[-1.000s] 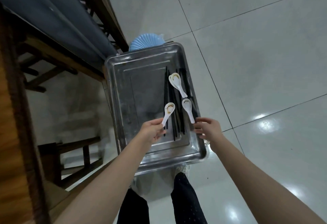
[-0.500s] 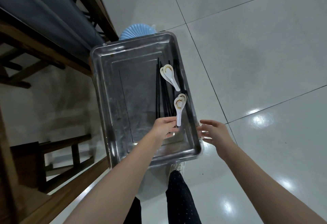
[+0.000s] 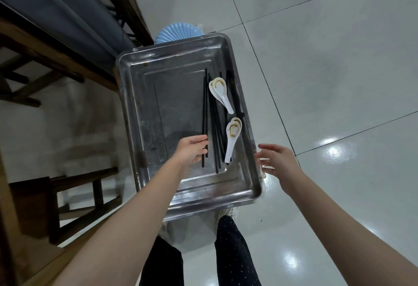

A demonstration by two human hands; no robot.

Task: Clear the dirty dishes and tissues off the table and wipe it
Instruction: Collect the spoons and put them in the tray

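A steel tray [image 3: 144,113] sits below me over the tiled floor. In its right half lie several black chopsticks [image 3: 204,113] and dirty white soup spoons in two nested pairs: a far pair [image 3: 220,92] and a near pair [image 3: 231,137]. My left hand [image 3: 192,150] hovers over the tray with fingers loosely spread beside the near ends of the chopsticks, holding nothing. My right hand [image 3: 277,161] is open with fingers apart, just outside the tray's right rim near its front corner.
A light blue ribbed object [image 3: 178,33] pokes out beyond the tray's far edge. A wooden table edge and a dark grey bench [image 3: 56,14] run along the upper left, a wooden stool [image 3: 74,197] at lower left. My legs [image 3: 235,251] show under the tray. Glossy floor tiles lie right.
My left hand set its spoon onto the near spoon, let go and drew back to the left. My right hand pulled off the tray rim to the right.
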